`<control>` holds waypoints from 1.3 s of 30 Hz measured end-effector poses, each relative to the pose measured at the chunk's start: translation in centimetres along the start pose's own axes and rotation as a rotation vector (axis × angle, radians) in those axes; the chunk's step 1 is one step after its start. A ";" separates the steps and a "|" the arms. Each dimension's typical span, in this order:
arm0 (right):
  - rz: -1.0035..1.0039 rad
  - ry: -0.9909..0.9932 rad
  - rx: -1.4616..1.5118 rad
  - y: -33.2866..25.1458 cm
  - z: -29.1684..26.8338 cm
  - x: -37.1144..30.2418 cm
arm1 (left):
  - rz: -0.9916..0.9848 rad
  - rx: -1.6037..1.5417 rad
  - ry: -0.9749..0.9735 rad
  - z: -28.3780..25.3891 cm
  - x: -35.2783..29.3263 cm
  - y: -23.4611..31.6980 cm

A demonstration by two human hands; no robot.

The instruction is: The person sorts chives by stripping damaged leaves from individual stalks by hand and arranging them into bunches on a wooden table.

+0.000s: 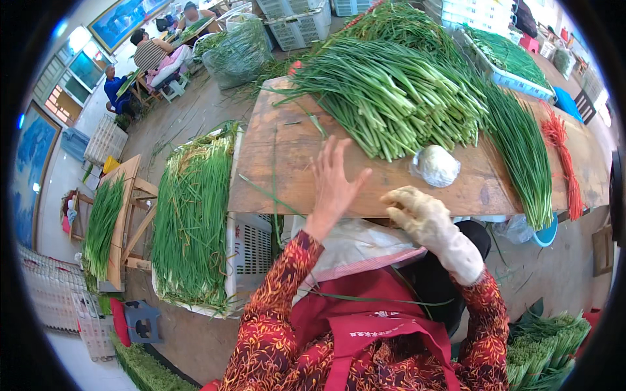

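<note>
My bare left hand (336, 179) is over the near part of the wooden table (261, 156), fingers spread, holding nothing. To its right my right hand (417, 212), in a pale glove, hovers at the table's near edge with curled fingers apart and nothing visible between them. Beyond both hands lies a big pile of garlic chives (398, 91), its cut ends toward me. A round white thing in clear plastic (435, 165) sits between the pile and my right hand. Loose chive leaves lie on the table near my left hand and across my red apron (365, 306).
Left of the table stands a white crate heaped with chives (195, 221). More chives (521, 156) and red ties (562, 153) lie on the table's right. A plastic tray of greens (502, 62) is at the back right. People sit working at the far left.
</note>
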State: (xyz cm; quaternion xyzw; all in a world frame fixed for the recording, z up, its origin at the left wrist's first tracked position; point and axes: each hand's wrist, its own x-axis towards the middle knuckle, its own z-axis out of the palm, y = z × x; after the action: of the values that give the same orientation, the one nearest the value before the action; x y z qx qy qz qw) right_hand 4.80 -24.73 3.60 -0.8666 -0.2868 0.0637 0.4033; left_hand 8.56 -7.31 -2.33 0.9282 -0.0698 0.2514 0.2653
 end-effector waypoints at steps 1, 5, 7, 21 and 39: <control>-0.036 -0.054 -0.091 -0.5 1.0 1.7 | -0.082 0.186 0.017 0.2 1.1 -2.0; -0.019 -0.054 -0.161 -0.6 2.5 3.5 | -0.138 0.397 0.027 0.8 4.0 -5.6; -0.066 -0.083 -0.175 -0.9 3.8 3.5 | -0.157 0.358 0.026 -1.7 2.8 -13.0; 0.432 0.400 -0.582 6.5 -4.1 1.8 | -0.344 0.475 0.239 -14.8 -9.9 -9.1; 0.005 0.633 -0.570 4.1 -10.6 0.9 | -0.389 -1.310 -0.030 0.3 4.3 0.4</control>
State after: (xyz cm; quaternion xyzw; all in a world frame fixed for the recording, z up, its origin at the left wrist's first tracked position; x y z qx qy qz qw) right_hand 10.98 -33.33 7.74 -0.9209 -0.1528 -0.2866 0.2154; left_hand 12.28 -7.82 -0.22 0.5753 -0.0431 0.0924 0.8116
